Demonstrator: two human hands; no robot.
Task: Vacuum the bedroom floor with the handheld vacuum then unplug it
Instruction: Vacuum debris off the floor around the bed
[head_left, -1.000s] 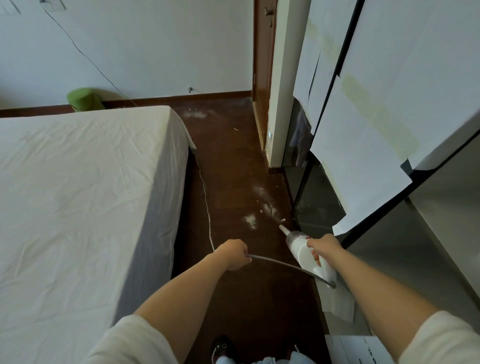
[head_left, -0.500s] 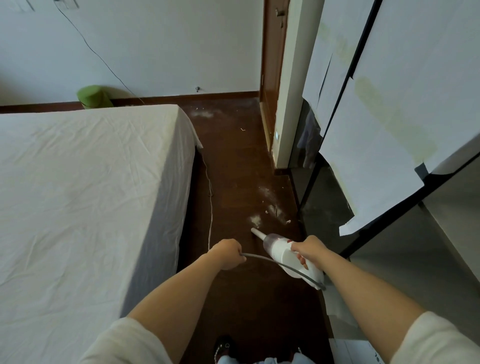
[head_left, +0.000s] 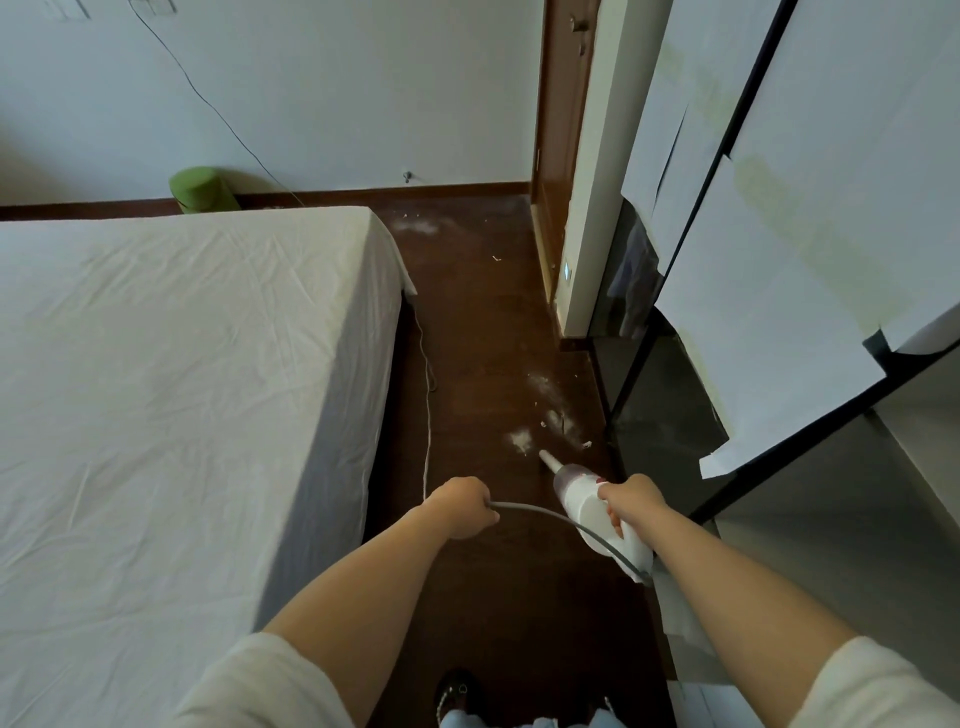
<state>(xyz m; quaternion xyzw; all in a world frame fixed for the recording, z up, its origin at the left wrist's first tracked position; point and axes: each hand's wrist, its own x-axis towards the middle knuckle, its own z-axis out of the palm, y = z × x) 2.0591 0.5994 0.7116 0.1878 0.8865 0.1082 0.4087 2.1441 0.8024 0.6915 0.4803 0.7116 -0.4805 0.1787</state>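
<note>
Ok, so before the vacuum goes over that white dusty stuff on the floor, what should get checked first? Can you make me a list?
1. Right hand grips the vacuum: ok.
2. Left hand holds the cord up, away from the nozzle: ok.
3. Nozzle points at the nearest dust patch: ok, it sits just short of it.
4. Cord along the bed lies loose on the floor, not stretched tight: ok.
5. Cord plugged in at the wall: cannot tell, the far end is out of sight.
6. Vacuum switched on: cannot tell from a picture.
</note>
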